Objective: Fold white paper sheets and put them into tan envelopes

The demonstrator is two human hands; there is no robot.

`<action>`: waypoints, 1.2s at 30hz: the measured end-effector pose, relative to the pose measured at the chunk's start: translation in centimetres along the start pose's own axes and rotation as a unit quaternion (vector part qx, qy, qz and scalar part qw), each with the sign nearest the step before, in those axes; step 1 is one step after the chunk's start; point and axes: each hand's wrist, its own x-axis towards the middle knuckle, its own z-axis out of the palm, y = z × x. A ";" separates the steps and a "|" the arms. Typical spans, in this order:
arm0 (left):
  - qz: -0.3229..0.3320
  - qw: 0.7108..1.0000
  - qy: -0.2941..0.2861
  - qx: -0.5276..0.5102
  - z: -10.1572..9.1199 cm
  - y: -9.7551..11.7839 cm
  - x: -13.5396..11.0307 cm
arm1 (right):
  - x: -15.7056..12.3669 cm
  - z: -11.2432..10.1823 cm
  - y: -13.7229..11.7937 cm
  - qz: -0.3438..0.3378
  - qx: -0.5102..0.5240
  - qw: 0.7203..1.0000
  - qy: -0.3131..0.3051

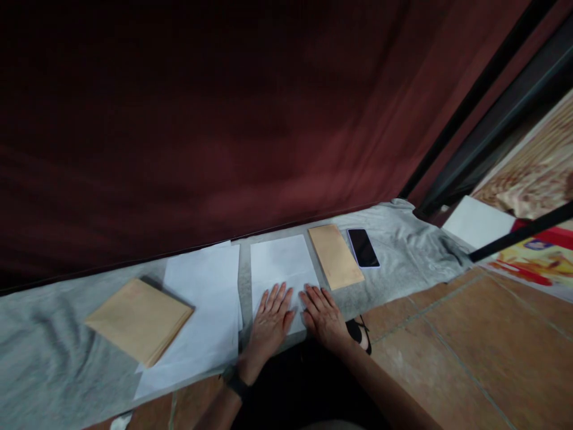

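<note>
A white sheet of paper (282, 260) lies flat in front of me on the grey cloth. My left hand (271, 319) rests on its lower part, palm down with fingers stretched out. Beside it my right hand (326, 316) is also laid flat, over the sheet's lower right edge, holding nothing. To the right of the sheet lies a single brown envelope (336, 257). Left of my hands is a pile of white paper (203, 304), and a stack of brown envelopes (141, 319) sits partly on that pile, turned at an angle.
A phone (363, 248) with a dark screen lies right of the single envelope. The long narrow surface is covered by a grey cloth (403, 239), wrinkled at the right. Behind it hangs a dark red curtain (277, 149). Black metal bars (465, 107) stand at the right, above a tiled floor (447, 352).
</note>
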 end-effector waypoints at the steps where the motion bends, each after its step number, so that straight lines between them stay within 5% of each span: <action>1: 0.004 1.000 -0.001 0.003 -0.3 0.4 -0.7 | 0.0 0.0 0.0 0.001 0.000 1.000 0.001; 7: 0.007 1.000 0.000 0.023 -1.0 2.0 -3.7 | -0.1 0.1 -0.1 0.008 0.004 1.000 0.009; 17: -0.021 0.999 -0.012 0.024 -0.9 3.1 -4.0 | -0.9 -0.5 -2.4 -0.085 0.030 0.995 -0.044; 27: -0.042 0.999 0.007 0.001 -1.1 1.5 -5.7 | -2.7 -1.4 1.7 -0.111 0.027 0.991 -0.069; 36: -0.069 0.997 -0.019 0.033 -2.3 2.1 -5.1 | -1.7 -2.5 2.5 -0.093 0.025 0.991 -0.097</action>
